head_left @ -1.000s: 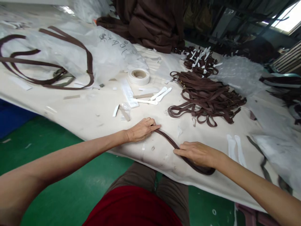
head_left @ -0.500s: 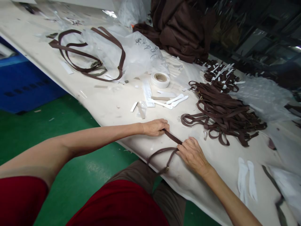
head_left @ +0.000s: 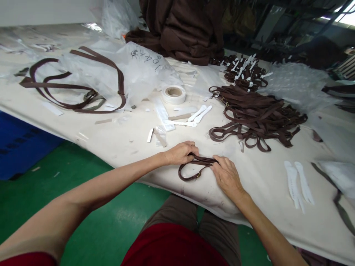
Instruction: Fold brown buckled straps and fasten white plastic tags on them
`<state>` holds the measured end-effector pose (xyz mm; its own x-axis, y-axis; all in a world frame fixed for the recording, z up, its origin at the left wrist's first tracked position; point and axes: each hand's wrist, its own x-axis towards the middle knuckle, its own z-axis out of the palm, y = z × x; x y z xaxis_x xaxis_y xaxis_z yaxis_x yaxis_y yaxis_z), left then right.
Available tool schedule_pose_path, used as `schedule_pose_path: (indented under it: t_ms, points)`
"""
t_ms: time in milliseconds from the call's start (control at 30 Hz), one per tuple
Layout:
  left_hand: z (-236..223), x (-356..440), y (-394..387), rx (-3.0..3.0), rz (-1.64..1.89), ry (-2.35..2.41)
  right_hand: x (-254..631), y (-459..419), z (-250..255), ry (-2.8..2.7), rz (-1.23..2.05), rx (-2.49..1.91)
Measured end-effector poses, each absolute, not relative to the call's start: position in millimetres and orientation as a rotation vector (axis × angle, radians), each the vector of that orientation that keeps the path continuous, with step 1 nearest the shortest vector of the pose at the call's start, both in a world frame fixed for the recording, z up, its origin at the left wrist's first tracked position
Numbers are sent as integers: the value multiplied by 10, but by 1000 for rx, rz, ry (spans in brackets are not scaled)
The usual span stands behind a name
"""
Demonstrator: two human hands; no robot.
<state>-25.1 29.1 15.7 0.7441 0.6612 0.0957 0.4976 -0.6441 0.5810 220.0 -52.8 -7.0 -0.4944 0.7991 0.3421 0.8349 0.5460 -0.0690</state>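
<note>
A dark brown strap, folded into several layers, stretches between my two hands near the table's front edge. My left hand is closed around its left end. On the right end, the fingers of my right hand are wrapped over the layers. One loop of the strap with a small brass-coloured buckle hangs toward me, below the held part. A heap of similar brown straps lies beyond my right hand. White plastic ties lie farther up the table, with two more white ties to the right.
A white tape roll stands mid-table behind paper scraps. Loose brown straps lie over a clear plastic bag at the left. Bundled straps with white ties and brown fabric are at the back. A blue crate stands below the table.
The strap has been folded into a shorter bundle. Its tail came round from the right and now forms a loop with the buckle between my hands. My right hand has shifted its grip.
</note>
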Motion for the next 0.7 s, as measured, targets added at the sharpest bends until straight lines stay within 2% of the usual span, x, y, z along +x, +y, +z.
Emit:
schedule_pose_path:
  t_ms: [233,367,533,700]
  points:
    - [339,-230,-35,2601,157,1007,2175,-514,-85,-2437,38,-1290]
    - [268,-211,-266,2705,198,1081,2209,-479,-74,-2430,125,-1218]
    - [179,-189,-251,2735,192,1144,2327,-413,-27,-2395,387,-1109]
    - [124,-87,-208,2696,173,1280,2347,-389,50,-2352,501,-1184]
